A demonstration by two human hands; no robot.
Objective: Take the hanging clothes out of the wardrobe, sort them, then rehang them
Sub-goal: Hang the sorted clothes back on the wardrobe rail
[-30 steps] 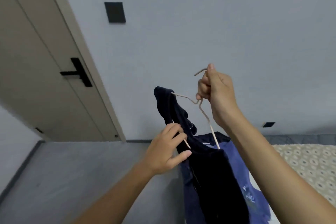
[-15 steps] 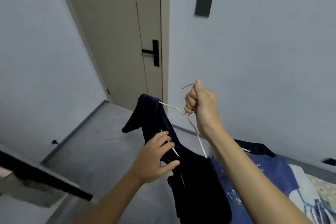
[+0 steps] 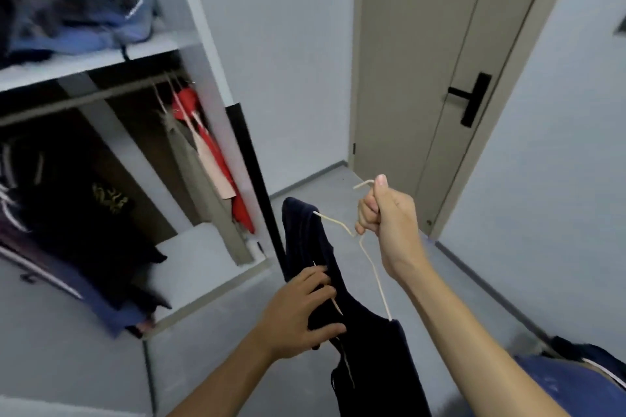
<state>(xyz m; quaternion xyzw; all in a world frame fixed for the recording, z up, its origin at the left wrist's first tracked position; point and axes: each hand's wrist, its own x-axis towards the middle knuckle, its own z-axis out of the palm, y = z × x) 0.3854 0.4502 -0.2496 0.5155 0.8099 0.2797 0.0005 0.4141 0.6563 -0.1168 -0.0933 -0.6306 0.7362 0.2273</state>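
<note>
One limp dark garment right of the wardrobe: my right hand fingers clamp the stiff hanger neck, left hand fingers pinch the soft cloth.

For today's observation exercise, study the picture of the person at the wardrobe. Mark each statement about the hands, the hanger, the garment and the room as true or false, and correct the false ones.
1. The right hand grips the pale hanger near its hook. True.
2. The garment on the hanger is bright red. False: it is dark navy; a red garment hangs in the wardrobe.
3. The left hand holds the dark garment. True.
4. The door stands wide open. False: it is closed.
5. The wardrobe rail carries no clothes. False: several garments hang from it.
</note>
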